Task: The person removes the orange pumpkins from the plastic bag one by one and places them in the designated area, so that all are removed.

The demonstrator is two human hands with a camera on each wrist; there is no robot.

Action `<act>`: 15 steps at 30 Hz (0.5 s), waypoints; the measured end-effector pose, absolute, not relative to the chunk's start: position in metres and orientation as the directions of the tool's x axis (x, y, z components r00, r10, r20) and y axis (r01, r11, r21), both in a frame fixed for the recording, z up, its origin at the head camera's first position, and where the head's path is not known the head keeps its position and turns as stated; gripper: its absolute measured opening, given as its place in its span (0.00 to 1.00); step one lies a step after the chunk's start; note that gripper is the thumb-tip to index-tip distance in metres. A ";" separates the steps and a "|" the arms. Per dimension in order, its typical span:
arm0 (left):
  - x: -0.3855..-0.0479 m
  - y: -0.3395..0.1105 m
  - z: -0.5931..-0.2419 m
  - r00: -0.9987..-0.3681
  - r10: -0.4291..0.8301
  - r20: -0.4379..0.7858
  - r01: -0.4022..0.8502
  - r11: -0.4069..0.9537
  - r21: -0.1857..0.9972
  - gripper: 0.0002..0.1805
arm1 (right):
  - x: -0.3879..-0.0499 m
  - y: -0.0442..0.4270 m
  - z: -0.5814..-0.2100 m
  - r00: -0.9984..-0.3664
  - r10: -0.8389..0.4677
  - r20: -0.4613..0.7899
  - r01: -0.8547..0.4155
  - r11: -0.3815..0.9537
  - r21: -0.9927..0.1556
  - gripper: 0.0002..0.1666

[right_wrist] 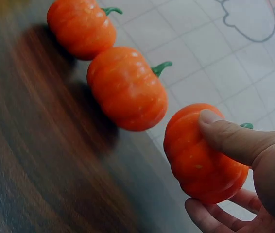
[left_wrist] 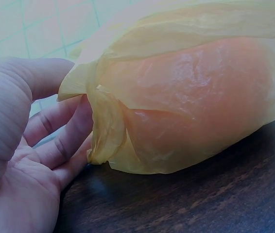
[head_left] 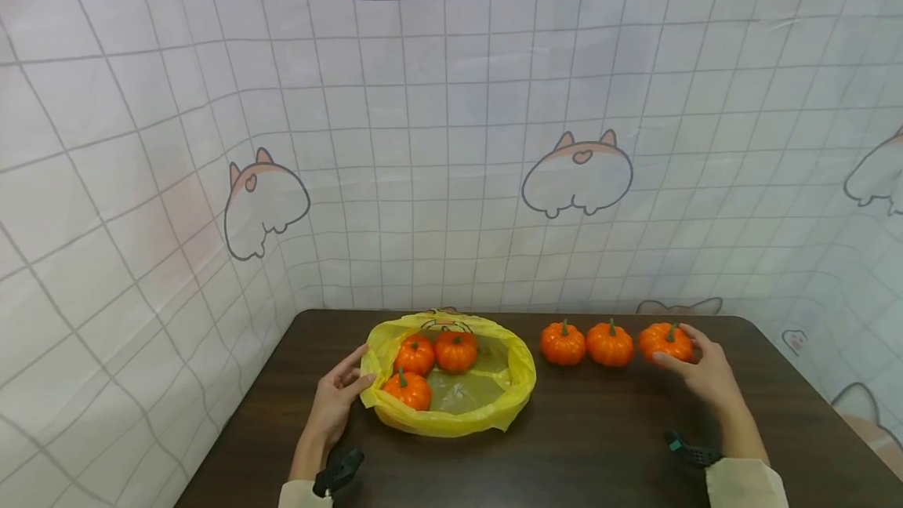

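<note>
A yellow plastic bag (head_left: 458, 422) lies on the dark table with its mouth spread wide, three small orange pumpkins (head_left: 455, 353) inside at its left and back. At its left edge my left hand (head_left: 337, 397) pinches the bag's rim between thumb and fingers; the fingertips are partly hidden by the plastic (left_wrist: 109, 126). Toward the back right, my right hand (head_left: 708, 375) grips a pumpkin (right_wrist: 196, 155) with the thumb on one side and fingers on the other. Whether this pumpkin touches the table cannot be made out.
Two more pumpkins, one on the left (head_left: 562, 345) and one beside it (head_left: 610, 345), stand between the bag and my right hand, near the table's back edge. A white gridded cloth (head_left: 451, 241) with cartoon dogs hangs behind the dark wooden table (head_left: 564, 445).
</note>
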State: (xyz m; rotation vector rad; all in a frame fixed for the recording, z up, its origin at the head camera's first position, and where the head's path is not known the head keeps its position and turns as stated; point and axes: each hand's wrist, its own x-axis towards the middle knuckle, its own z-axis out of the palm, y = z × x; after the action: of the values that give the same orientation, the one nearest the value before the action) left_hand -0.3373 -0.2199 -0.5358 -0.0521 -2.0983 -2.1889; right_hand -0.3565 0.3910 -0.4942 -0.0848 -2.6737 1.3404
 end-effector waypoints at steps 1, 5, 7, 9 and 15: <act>-0.337 -0.220 -0.536 -0.994 -0.054 0.097 0.099 -0.040 0.994 0.33 | -0.357 0.392 -0.495 -0.987 0.120 0.105 -0.011 0.600 -0.800 0.58; -0.337 -0.219 -0.535 -0.994 -0.051 0.094 0.096 -0.038 0.995 0.34 | -0.359 0.396 -0.500 -0.987 0.132 0.092 0.006 0.602 -0.799 0.59; -0.337 -0.219 -0.534 -0.994 -0.051 0.093 0.095 -0.039 0.995 0.34 | -0.360 0.397 -0.502 -0.988 0.132 0.084 0.011 0.598 -0.801 0.59; -0.337 -0.219 -0.534 -0.994 -0.053 0.092 0.094 -0.042 0.995 0.34 | -0.362 0.397 -0.503 -0.989 0.128 0.076 0.016 0.599 -0.801 0.59; -0.336 -0.219 -0.535 -0.995 -0.057 0.088 0.090 -0.042 0.995 0.34 | -0.364 0.396 -0.505 -0.992 0.114 0.053 0.027 0.602 -0.798 0.59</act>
State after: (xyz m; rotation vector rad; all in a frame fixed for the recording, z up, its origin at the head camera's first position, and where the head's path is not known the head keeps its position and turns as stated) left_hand -0.3364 -0.2193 -0.5349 -0.0369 -2.1011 -2.1966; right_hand -0.3643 0.3963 -0.5051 -0.1199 -2.7230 1.3531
